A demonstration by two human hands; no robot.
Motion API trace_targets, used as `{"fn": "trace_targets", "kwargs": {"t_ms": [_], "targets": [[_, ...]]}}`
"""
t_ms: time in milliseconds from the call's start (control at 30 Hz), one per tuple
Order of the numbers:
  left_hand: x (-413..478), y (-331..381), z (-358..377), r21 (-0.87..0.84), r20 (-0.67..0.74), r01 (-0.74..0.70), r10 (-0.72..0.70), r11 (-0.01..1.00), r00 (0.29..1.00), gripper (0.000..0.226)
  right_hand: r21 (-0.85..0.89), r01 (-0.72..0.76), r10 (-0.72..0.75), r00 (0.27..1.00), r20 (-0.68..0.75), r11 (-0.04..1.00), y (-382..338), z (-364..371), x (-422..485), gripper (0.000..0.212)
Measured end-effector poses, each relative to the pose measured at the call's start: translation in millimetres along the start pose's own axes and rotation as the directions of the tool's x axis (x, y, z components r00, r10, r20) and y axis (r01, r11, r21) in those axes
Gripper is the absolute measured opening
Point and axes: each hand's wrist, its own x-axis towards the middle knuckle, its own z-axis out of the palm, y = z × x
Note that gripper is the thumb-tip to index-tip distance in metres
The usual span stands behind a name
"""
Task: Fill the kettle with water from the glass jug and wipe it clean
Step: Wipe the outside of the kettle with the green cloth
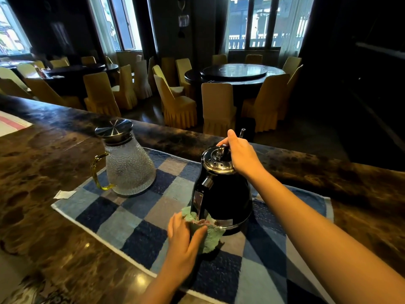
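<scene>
A black kettle (225, 198) with a chrome lid stands upright on a blue checked mat (131, 220). My right hand (241, 154) rests on top of the kettle, fingers closed around the lid knob. My left hand (184, 233) presses a green cloth (210, 233) against the kettle's lower front, by the base of its handle. To the left on the same mat stands a textured glass jug (129, 170) with a steel lid and a yellow-green handle. No water level shows in the jug.
The mat lies on a dark brown marble counter (43, 183). A small white paper scrap (63, 194) lies beside the mat's left edge. A striped cloth (11, 125) lies at the far left. Beyond the counter are round tables and covered chairs.
</scene>
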Motion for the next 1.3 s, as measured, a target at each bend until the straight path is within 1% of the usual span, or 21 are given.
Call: {"fn": "trace_targets", "kwargs": {"t_ms": [33, 133, 267, 333, 400, 433, 533, 567, 667, 733, 800, 833, 867, 900, 933, 967, 1033, 1067, 1167, 1233, 1300], "targets": [[-1, 1, -1, 0.024, -0.019, -0.019, 0.019, 1.0, 1.0, 0.059, 0.002, 0.006, -0.006, 1.0, 0.004, 1.0, 0, 0, 0, 0.058], [6, 33, -5, 0.063, -0.159, -0.089, 0.098, 0.994, 0.982, 0.029, -0.017, 0.018, -0.018, 1.0, -0.002, 1.0, 2, 1, 1, 0.057], [27, 61, 0, 0.238, -0.212, -0.115, 0.167, 0.964, 0.963, 0.026, 0.036, -0.024, 0.026, 0.999, -0.036, 0.999, 3, 3, 4, 0.058], [19, 57, 5, 0.224, -0.213, -0.09, 0.139, 0.97, 0.967, 0.025, 0.037, -0.024, 0.026, 0.999, -0.034, 0.999, 4, 3, 4, 0.057], [4, 43, 6, 0.138, -0.144, -0.003, 0.023, 0.99, 0.989, 0.016, 0.034, -0.028, 0.029, 0.999, -0.034, 0.999, 6, 4, 5, 0.057], [-1, 33, 5, 0.139, -0.09, 0.036, -0.023, 0.99, 0.996, 0.018, 0.035, -0.037, 0.038, 0.999, -0.033, 0.999, 6, 4, 5, 0.057], [-1, 10, -3, 0.317, 0.081, 0.09, -0.122, 0.944, 0.989, 0.035, 0.06, -0.047, 0.049, 0.998, -0.037, 0.997, 4, 4, 4, 0.058], [1, 8, -5, 0.334, 0.116, 0.11, -0.157, 0.936, 0.981, 0.036, 0.066, -0.046, 0.048, 0.998, -0.036, 0.997, 5, 4, 5, 0.058], [7, 4, -8, 0.178, 0.176, 0.112, -0.144, 0.978, 0.974, 0.021, 0.067, -0.049, 0.052, 0.998, -0.031, 0.997, 5, 5, 5, 0.059], [9, 6, -9, 0.16, 0.186, 0.098, -0.127, 0.982, 0.974, 0.027, 0.065, -0.059, 0.062, 0.997, -0.04, 0.996, 6, 5, 5, 0.06], [9, 5, -5, 0.248, 0.094, 0.065, -0.091, 0.967, 0.991, 0.044, 0.067, -0.058, 0.061, 0.997, -0.045, 0.996, 5, 5, 5, 0.06], [8, 6, -4, 0.296, 0.032, 0.058, -0.071, 0.953, 0.997, 0.044, 0.066, -0.056, 0.059, 0.997, -0.047, 0.996, 5, 5, 5, 0.06], [6, 8, -2, 0.297, -0.016, 0.045, -0.043, 0.954, 0.999, 0.038, 0.063, -0.056, 0.059, 0.997, -0.051, 0.996, 6, 5, 5, 0.06], [5, 7, -3, 0.263, -0.02, 0.035, -0.031, 0.964, 0.999, 0.025, 0.061, -0.055, 0.058, 0.997, -0.054, 0.997, 6, 5, 5, 0.06], [8, 6, -5, 0.213, 0.027, 0.026, -0.033, 0.977, 0.999, 0.009, 0.061, -0.053, 0.057, 0.997, -0.059, 0.997, 6, 4, 5, 0.06], [11, 6, -8, 0.165, 0.09, 0.016, -0.031, 0.986, 0.995, 0.008, 0.063, -0.053, 0.056, 0.997, -0.061, 0.997, 6, 4, 5, 0.06], [15, 5, -15, 0.114, 0.203, -0.018, -0.005, 0.993, 0.979, 0.022, 0.06, -0.044, 0.047, 0.998, -0.05, 0.997, 5, 3, 4, 0.06], [16, 5, -17, 0.15, 0.216, -0.048, 0.015, 0.987, 0.976, 0.023, 0.058, -0.036, 0.039, 0.998, -0.046, 0.998, 5, 4, 4, 0.06], [13, 8, -23, 0.233, 0.13, -0.112, 0.083, 0.966, 0.988, 0.015, 0.065, -0.033, 0.036, 0.998, -0.051, 0.997, 6, 3, 5, 0.059], [10, 18, -27, 0.108, 0.017, -0.145, 0.144, 0.984, 0.989, 0.021, 0.072, -0.035, 0.039, 0.998, -0.052, 0.997, 6, 4, 5, 0.059], [14, 37, -26, -0.027, -0.064, -0.188, 0.186, 0.982, 0.98, 0.015, 0.065, -0.03, 0.034, 0.998, -0.054, 0.997, 5, 4, 5, 0.059]]}}
